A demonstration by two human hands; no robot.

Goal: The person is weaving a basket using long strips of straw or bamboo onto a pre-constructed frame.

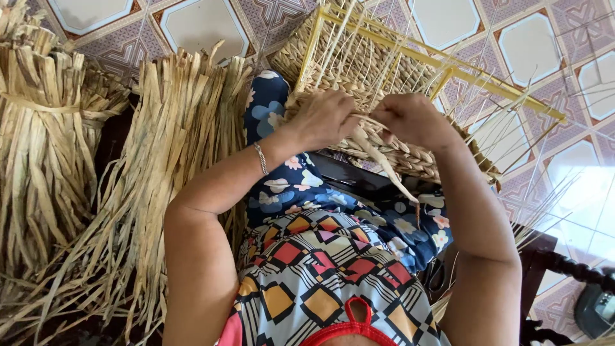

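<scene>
Your left hand [323,118] is curled shut, fingers pinched on the dried fibre strand [384,163] against the rim of the woven basket [359,77]; your right hand [413,118] is closed too, thumb and fingers gripping the same strand just beside the left, knuckles nearly touching; the strand's loose end trails down over your lap. The basket rests tilted on your knees, built around a yellow wire frame [448,67] whose far edge juts over the floor, with thin upright stakes [506,115] fanning out past it, so room on your right is crowded by those ends. At your left, large bundles of dried fibre [160,166] lean close against your leg; a tied sheaf [38,128] stands beyond. Underneath is a patterned tiled floor [532,45]; a dark wooden chair leg [564,263] shows at your right.
</scene>
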